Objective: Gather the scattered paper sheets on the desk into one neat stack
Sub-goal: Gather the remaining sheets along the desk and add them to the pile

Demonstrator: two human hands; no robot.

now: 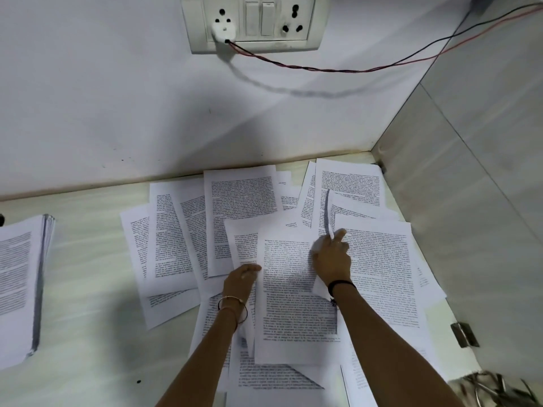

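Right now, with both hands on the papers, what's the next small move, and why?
Probably pull the raised sheet in the right hand's grip leftward onto the centre sheet, whose left edge the left hand touches. Its edge is already lifted off the desk, and other sheets lie fanned around that centre sheet.
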